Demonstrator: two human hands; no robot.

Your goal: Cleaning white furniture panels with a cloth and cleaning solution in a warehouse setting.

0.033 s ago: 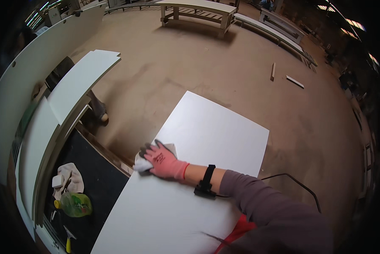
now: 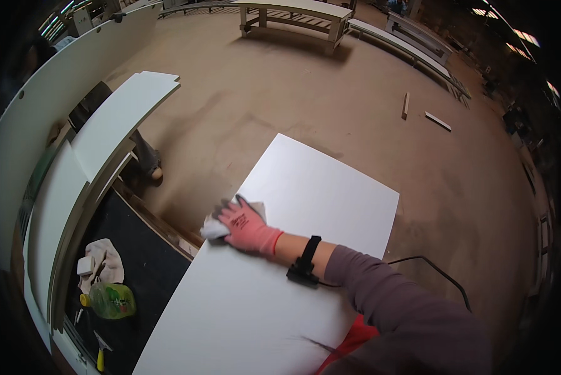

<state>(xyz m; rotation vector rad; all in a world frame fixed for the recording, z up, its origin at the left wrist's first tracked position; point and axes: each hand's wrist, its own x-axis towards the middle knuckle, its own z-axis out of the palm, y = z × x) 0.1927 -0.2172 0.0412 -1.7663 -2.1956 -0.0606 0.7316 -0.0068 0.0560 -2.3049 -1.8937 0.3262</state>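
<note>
A large white panel (image 2: 318, 194) lies flat in front of me and runs toward my body. My right hand (image 2: 248, 226), in a pink glove, presses a crumpled white cloth (image 2: 215, 227) onto the panel near its left edge. The arm reaches in from the lower right in a grey-purple sleeve, with a black band (image 2: 305, 265) on the wrist. My left hand is out of view.
Left of the panel a black surface (image 2: 146, 269) holds a pale rag (image 2: 102, 259), a green bottle (image 2: 112, 300) and a yellow-handled tool (image 2: 99, 355). White curved boards (image 2: 124, 119) stand further left, with another person's leg (image 2: 147, 161) beside them. Wood offcuts (image 2: 438, 120) and benches (image 2: 293, 12) lie beyond, and a black cable (image 2: 433, 269) is on the right.
</note>
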